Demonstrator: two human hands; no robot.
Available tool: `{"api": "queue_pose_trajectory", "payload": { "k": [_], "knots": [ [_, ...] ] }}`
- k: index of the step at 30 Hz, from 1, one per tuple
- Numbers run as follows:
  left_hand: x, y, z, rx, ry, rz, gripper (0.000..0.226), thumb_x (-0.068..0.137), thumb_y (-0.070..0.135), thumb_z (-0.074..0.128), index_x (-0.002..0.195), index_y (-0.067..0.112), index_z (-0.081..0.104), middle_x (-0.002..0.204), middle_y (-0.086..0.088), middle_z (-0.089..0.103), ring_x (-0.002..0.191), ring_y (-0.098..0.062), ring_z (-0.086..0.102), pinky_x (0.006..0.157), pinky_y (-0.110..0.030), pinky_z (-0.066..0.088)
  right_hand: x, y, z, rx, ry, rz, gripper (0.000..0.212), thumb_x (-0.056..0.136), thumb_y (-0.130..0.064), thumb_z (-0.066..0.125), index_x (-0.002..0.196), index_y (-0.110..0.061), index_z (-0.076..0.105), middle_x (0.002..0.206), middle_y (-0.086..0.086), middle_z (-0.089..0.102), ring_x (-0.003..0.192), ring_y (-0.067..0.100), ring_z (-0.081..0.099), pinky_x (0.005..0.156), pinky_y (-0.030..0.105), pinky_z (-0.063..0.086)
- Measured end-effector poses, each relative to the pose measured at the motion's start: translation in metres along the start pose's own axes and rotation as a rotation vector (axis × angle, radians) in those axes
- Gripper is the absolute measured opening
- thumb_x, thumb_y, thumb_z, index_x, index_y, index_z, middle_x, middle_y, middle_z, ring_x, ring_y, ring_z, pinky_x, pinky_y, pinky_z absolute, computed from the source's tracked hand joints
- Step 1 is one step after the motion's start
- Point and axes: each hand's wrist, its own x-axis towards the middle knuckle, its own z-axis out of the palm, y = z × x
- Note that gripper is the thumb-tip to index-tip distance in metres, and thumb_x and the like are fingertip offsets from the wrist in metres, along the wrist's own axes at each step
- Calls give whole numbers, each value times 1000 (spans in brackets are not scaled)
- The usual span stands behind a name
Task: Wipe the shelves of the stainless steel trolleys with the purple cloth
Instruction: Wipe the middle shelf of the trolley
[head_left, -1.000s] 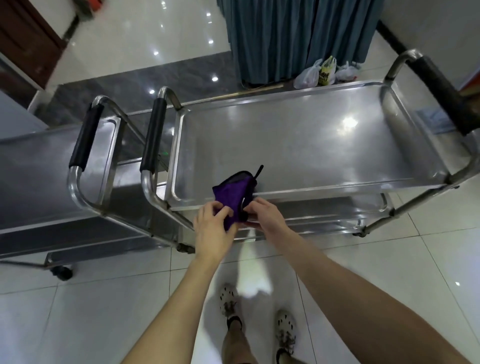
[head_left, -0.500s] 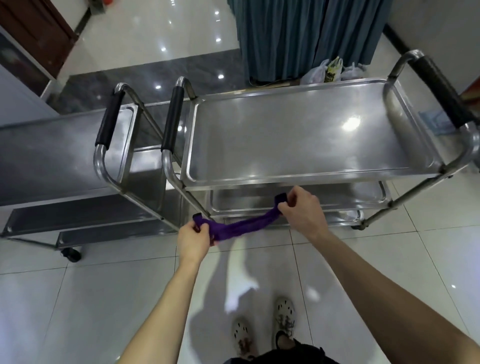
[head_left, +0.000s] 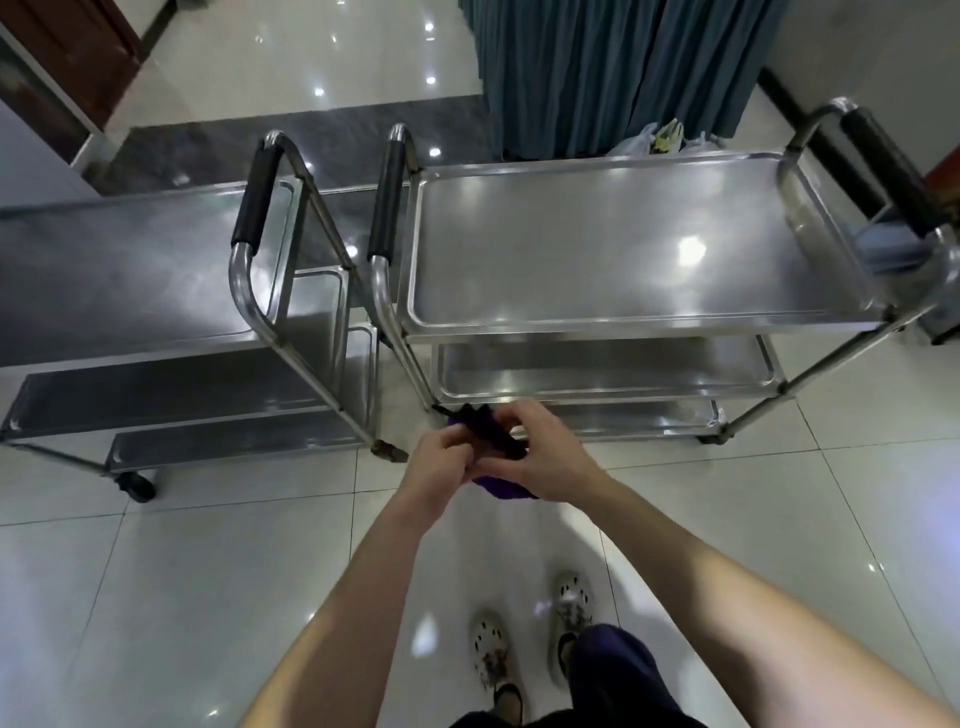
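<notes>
- Head view: most of the bunched purple cloth (head_left: 500, 487) is hidden behind curled fingers (head_left: 511, 422), so its folds are hard to make out.
- It is gripped by the left hand (head_left: 441, 463) and the right hand (head_left: 545, 460) together, in the air just before the lower shelves.
- A dark edge sticks up above the knuckles.
- The right stainless steel trolley (head_left: 644, 317) stands behind; the left stainless steel trolley (head_left: 156, 332) is cut off at the frame edge.
</notes>
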Motion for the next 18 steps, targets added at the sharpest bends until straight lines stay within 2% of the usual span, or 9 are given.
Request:
{"api": "queue_pose_trajectory", "payload": {
  "k": [1, 3, 5, 7, 9, 11, 12, 15, 18],
  "knots": [
    [-3, -2, -2, 46, -31, 27, 57, 89, -23, 39, 125, 2, 76, 116, -18, 81, 112, -30, 78, 98, -42, 62, -3, -1, 1, -17, 19, -1, 40, 85, -39, 86, 116, -30, 62, 114, -13, 60, 101, 8, 61, 86, 28, 55],
    [-8, -10, -6, 208, -31, 101, 48, 91, -22, 51, 116, 9, 78, 109, -10, 81, 103, -13, 77, 90, -33, 59, -7, 3, 1, -13, 87, 10, 29, 87, -14, 79, 106, -29, 62, 108, -10, 64, 98, 14, 62, 84, 37, 57],
    [-8, -16, -12, 487, 122, 196, 38, 88, -8, 73, 111, 21, 75, 113, -1, 72, 98, 2, 68, 90, -33, 53, -8, 6, -3, -1, 105, 41, 29, 87, -5, 70, 103, -28, 65, 105, -10, 67, 100, 14, 64, 85, 37, 57],
    [0, -23, -19, 665, 256, 267, 59, 76, 8, 92, 125, 25, 64, 127, 5, 58, 111, -3, 57, 99, -33, 49, -6, 9, -11, 6, 30, 43, 31, 87, -6, 70, 104, -32, 66, 106, -14, 69, 103, 12, 66, 87, 34, 57],
    [9, -25, -22, 683, 129, 306, 78, 72, 15, 97, 138, 29, 59, 139, 12, 54, 126, -1, 52, 109, -31, 47, 0, 14, -21, 0, -50, 22, 34, 87, -8, 69, 102, -38, 66, 105, -19, 71, 104, 7, 67, 89, 31, 57],
    [19, -23, -16, 645, -49, 268, 60, 83, 15, 91, 134, 33, 67, 146, 10, 60, 144, -10, 51, 119, -42, 43, 9, 21, -33, 22, -53, 10, 35, 86, -10, 68, 101, -41, 67, 101, -21, 72, 100, 1, 67, 89, 27, 56],
    [24, -24, -12, 615, -77, 226, 48, 90, 18, 86, 132, 36, 69, 145, 11, 65, 145, -14, 53, 120, -44, 44, 13, 28, -38, 30, -31, 21, 33, 87, -13, 70, 104, -42, 67, 102, -21, 71, 99, 0, 67, 89, 27, 56],
    [37, -27, 0, 530, -77, 150, 33, 100, 32, 75, 132, 39, 67, 122, 17, 75, 118, -9, 70, 105, -41, 56, 22, 52, -46, 12, -88, 162, 37, 88, -41, 84, 119, -37, 64, 107, -20, 69, 98, 5, 67, 87, 32, 58],
    [50, -40, 0, 666, -77, 81, 51, 90, 43, 84, 135, 36, 61, 119, 18, 74, 108, -6, 70, 94, -34, 60, 27, 81, -36, -25, -132, 164, 22, 95, -42, 80, 111, -32, 68, 98, -12, 72, 92, 14, 70, 81, 36, 58]
  ]
}}
